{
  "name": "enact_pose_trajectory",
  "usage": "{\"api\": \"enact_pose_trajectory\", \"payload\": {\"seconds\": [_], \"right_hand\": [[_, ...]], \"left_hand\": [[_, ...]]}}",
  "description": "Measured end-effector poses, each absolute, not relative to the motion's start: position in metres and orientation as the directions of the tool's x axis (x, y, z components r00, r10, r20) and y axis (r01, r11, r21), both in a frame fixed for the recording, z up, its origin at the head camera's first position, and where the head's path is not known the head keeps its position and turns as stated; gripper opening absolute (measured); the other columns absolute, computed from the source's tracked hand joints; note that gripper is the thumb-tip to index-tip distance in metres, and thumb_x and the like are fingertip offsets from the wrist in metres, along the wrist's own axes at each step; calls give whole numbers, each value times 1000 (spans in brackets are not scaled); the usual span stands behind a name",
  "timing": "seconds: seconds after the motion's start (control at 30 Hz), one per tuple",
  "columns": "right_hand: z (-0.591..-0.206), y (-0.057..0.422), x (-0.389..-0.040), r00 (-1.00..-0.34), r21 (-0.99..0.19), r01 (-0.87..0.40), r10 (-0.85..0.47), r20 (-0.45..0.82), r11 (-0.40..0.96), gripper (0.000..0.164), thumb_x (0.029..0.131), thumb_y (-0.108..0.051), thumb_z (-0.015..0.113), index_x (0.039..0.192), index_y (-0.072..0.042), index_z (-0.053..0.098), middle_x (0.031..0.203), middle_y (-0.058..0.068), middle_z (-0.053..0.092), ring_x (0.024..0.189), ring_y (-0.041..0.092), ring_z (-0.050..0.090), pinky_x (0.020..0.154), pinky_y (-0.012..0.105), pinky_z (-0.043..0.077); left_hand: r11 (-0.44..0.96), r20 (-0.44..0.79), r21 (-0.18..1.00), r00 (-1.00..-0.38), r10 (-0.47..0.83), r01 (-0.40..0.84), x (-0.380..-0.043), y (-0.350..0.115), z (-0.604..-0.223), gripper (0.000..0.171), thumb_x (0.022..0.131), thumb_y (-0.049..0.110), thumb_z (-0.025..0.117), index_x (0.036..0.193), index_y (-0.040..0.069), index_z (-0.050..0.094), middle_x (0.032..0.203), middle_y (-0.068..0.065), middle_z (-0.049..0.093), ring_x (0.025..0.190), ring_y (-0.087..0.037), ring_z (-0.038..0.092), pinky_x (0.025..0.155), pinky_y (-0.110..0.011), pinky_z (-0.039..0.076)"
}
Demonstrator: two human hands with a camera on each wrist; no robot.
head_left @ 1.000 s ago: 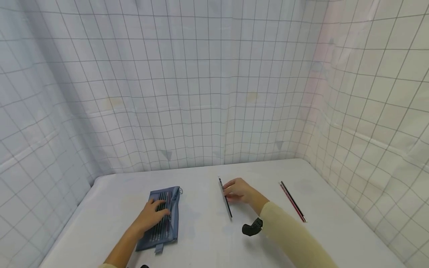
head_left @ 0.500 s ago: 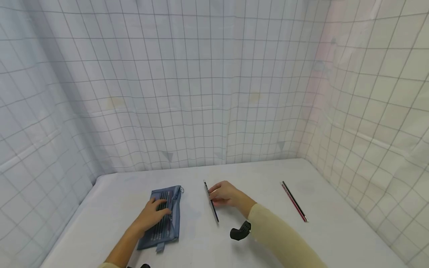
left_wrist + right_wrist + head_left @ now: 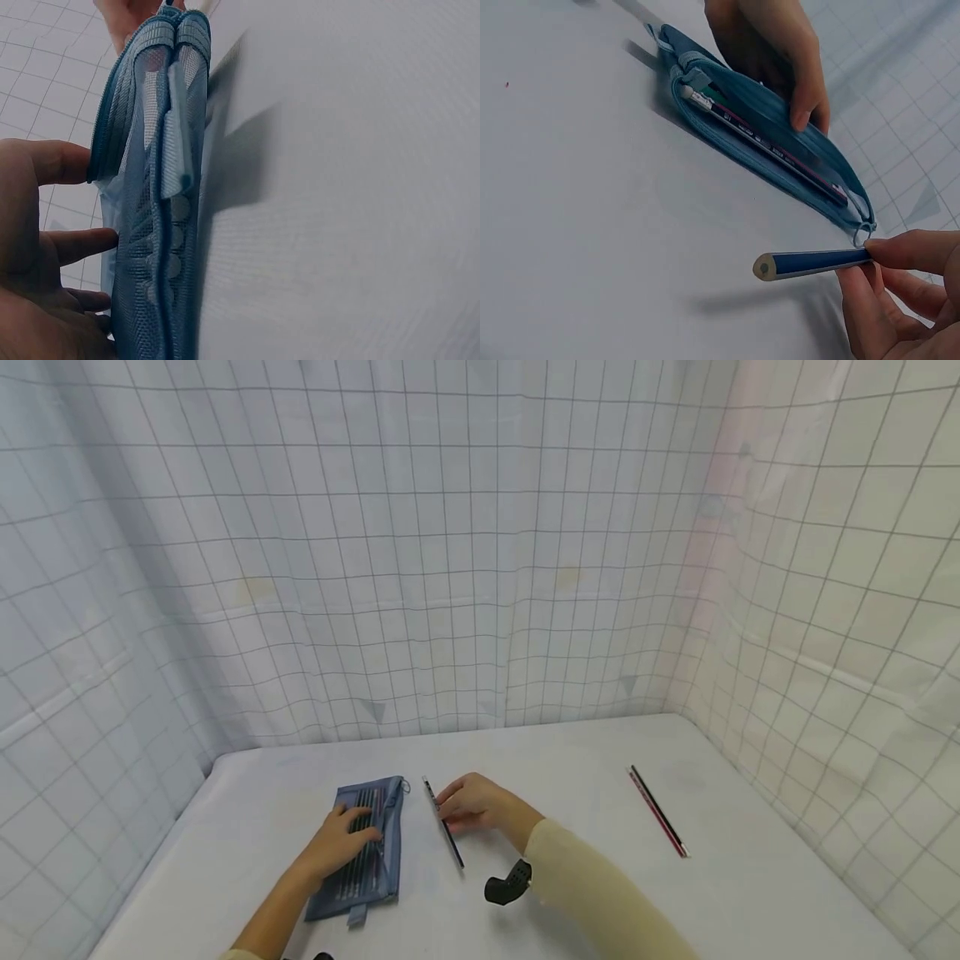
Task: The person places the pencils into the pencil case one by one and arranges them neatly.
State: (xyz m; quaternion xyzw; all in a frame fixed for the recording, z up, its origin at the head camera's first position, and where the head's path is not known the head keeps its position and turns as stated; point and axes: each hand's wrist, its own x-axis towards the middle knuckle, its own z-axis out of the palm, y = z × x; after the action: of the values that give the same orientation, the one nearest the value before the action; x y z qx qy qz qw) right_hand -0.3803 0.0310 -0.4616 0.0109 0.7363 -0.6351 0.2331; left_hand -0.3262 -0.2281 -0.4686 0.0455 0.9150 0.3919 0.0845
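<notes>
A blue mesh pencil case (image 3: 391, 877) lies on the left of the table, with several pencils showing through it in the head view. My left hand (image 3: 337, 845) rests on top with spread fingers; the left wrist view has its fingertips touching the case's upper face. Through the unzipped side, a dark pencil (image 3: 780, 160) is visible inside in the right wrist view. Just right of the case, my right hand (image 3: 477, 802) pinches a blue pencil (image 3: 817, 260) between thumb and fingers. The pencil's flat unsharpened end points away from that hand, above the table.
Two more pencils, one red (image 3: 651, 806) and one black (image 3: 663, 810), lie side by side on the right of the white table (image 3: 570, 752). A gridded white curtain (image 3: 480, 568) surrounds the back and sides.
My right hand has moved left across the table with the blue pencil, coming close to the pencil case. The left hand has stayed on the case.
</notes>
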Motion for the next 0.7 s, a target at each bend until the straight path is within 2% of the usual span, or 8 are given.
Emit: {"api": "enact_pose_trajectory", "payload": {"seconds": [0.33, 0.57, 0.7], "right_hand": [[-466, 4, -378, -862, -933, 303, -362, -356, 195, 16, 86, 13, 73, 99, 4, 74, 81, 10, 66, 69, 18, 62, 52, 25, 55], [-461, -14, -377, -877, -924, 271, -326, -353, 271, 14, 86, 12, 74, 96, 2, 74, 80, 8, 66, 66, 16, 60, 51, 23, 54], [-460, -30, -375, -905, -915, 253, -256, -339, 316, 13, 86, 11, 76, 94, 1, 74, 79, 7, 68, 61, 15, 59, 49, 21, 51]], "left_hand": [[710, -108, 704, -985, 137, 21, -325, -226, -470, 69, 96, 34, 64, 148, -9, 46, 157, -46, 11, 142, -68, 12, 109, -79, 20], [720, -115, 694, -985, 127, 12, -326, -223, -470, 67, 96, 32, 63, 147, -9, 47, 157, -46, 13, 142, -68, 13, 109, -78, 19], [723, -111, 690, -985, 131, 18, -324, -223, -468, 67, 97, 33, 64, 147, -9, 47, 156, -47, 13, 142, -68, 14, 109, -78, 21]]}}
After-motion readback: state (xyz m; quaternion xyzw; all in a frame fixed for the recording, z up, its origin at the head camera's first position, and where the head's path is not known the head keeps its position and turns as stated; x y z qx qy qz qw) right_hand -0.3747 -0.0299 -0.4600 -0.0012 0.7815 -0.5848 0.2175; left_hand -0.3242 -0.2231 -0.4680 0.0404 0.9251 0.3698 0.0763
